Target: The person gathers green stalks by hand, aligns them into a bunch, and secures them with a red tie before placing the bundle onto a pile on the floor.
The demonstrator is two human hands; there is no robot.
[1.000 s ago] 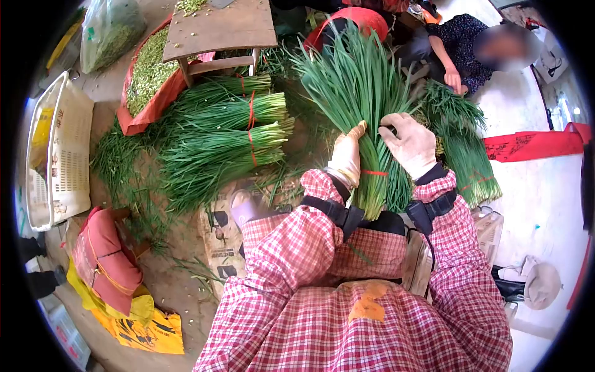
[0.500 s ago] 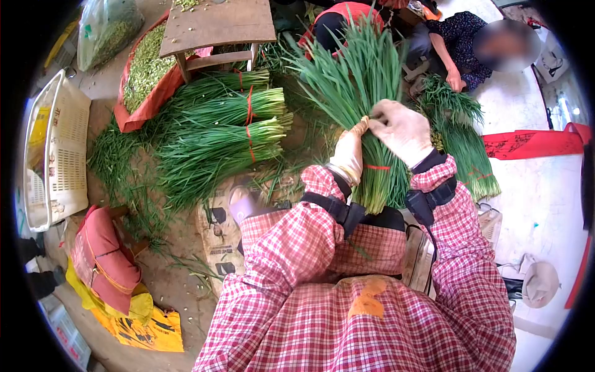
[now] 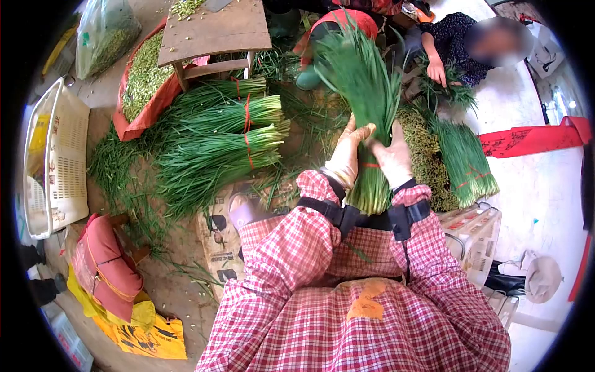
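Observation:
A tall bundle of green stalks [image 3: 365, 80] stands in front of me, leaves away from me and pale cut ends toward my lap. A red band [image 3: 370, 165] rings it near the pale ends. My gloved left hand [image 3: 346, 149] is wrapped against its left side, just above the band. Against the right side presses my gloved right hand [image 3: 393, 156], its fingers partly behind the leaves. More bundles [image 3: 217, 149] tied with red bands lie to the left, pale ends pointing right.
A wooden stool [image 3: 217, 31] stands beside a red sack of clippings [image 3: 145, 80]. At left are a white crate [image 3: 65, 155] and a padded seat [image 3: 105, 263]. At upper right, a person [image 3: 462, 46] handles stalks near a tied bundle [image 3: 465, 161].
My right hand has come down from the top of the grip to the bundle's right side. The leaves have drawn together and tilted slightly left. The other person's hand has shifted left.

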